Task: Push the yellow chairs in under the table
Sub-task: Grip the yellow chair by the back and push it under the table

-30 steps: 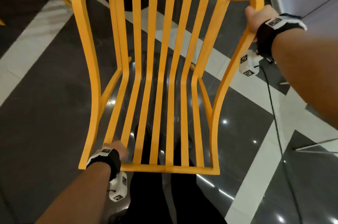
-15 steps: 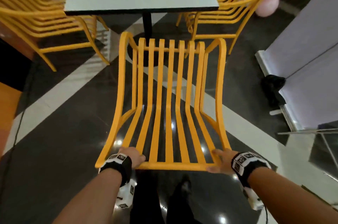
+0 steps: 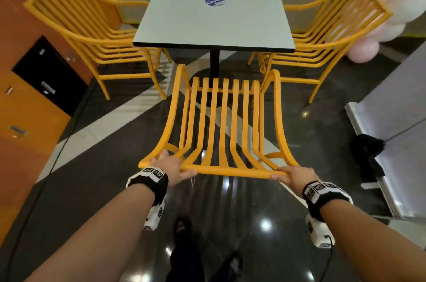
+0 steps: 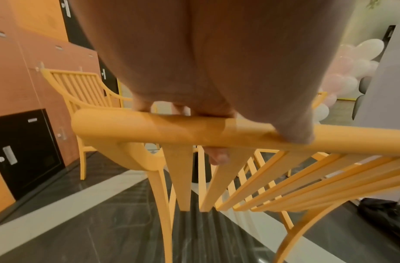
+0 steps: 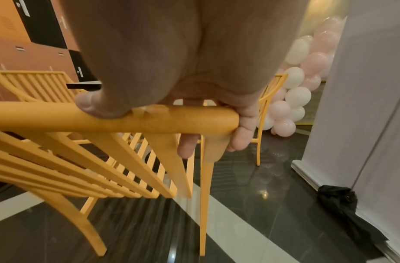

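A yellow slatted chair (image 3: 222,125) stands in front of me, its seat front just short of the grey square table (image 3: 214,12). My left hand (image 3: 171,167) grips the left end of the chair's top rail (image 4: 194,131), fingers curled over it. My right hand (image 3: 291,174) grips the right end of the same rail (image 5: 149,119), thumb on top and fingers wrapped round the corner. Two more yellow chairs flank the table: the left chair (image 3: 92,35) and the right chair (image 3: 327,35), each with its seat partly under the tabletop.
An orange and black locker wall (image 3: 34,88) runs along the left. A white partition (image 3: 396,106) stands on the right with a black bundle (image 3: 367,155) at its foot. Pink and white balloons (image 3: 396,5) hang at the far right. The table's black post (image 3: 214,63) stands behind the chair.
The chair has gone from tilted close to me to standing upright near the table. My right hand shifted from the armrest to the top rail; the chair has moved further toward the table.
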A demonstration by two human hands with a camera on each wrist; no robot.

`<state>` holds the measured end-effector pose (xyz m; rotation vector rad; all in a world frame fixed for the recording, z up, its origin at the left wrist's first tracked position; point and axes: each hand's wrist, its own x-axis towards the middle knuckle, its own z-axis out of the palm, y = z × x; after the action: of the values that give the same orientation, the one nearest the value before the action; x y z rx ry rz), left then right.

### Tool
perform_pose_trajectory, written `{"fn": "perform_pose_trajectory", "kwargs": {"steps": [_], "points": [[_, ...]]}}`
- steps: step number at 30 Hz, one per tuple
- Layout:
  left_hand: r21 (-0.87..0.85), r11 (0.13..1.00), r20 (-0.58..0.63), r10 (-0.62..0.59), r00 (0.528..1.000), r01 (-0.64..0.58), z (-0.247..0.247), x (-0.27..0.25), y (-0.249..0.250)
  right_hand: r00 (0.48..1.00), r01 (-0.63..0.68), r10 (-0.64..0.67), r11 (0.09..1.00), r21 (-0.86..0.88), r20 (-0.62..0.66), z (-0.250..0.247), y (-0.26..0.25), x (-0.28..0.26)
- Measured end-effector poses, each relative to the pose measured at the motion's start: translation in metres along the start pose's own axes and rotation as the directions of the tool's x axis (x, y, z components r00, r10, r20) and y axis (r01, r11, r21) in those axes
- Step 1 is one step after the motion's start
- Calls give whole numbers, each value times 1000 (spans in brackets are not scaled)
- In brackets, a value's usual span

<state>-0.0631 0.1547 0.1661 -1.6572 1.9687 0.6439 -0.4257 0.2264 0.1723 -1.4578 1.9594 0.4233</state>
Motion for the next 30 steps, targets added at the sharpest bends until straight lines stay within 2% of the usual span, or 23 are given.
{"fn": "perform_pose_trajectory", "kwargs": {"steps": [5,10,13,15,18,22,25,30], "points": [[50,999,-38,-12,999,14,-37,36,-14,992,17,-10,999,50,-125,-32,-12,36],[51,998,-88,-16,996,21,-79,69,-29,983,56,-51,998,27,-177,-74,-42,75],[31,999,-67,-16,998,18,-95,86,-41,982,67,-61,997,31,-178,-83,-52,98],[8,999,-86,40,996,-40,-93,89,-54,984,61,-55,998,34,-167,-85,-58,101],[41,984,-195,177,965,-173,-84,89,-79,981,82,-68,994,70,-180,-92,-60,95],[55,966,-138,257,957,-252,-92,100,-100,980,133,-117,987,90,-163,-107,-65,92],[4,967,-134,252,958,-254,-108,109,-100,967,197,-187,979,47,-171,-115,-66,111],[-10,989,-150,141,978,-145,-145,137,-99,950,228,-220,973,13,-224,-143,-80,145]]}}
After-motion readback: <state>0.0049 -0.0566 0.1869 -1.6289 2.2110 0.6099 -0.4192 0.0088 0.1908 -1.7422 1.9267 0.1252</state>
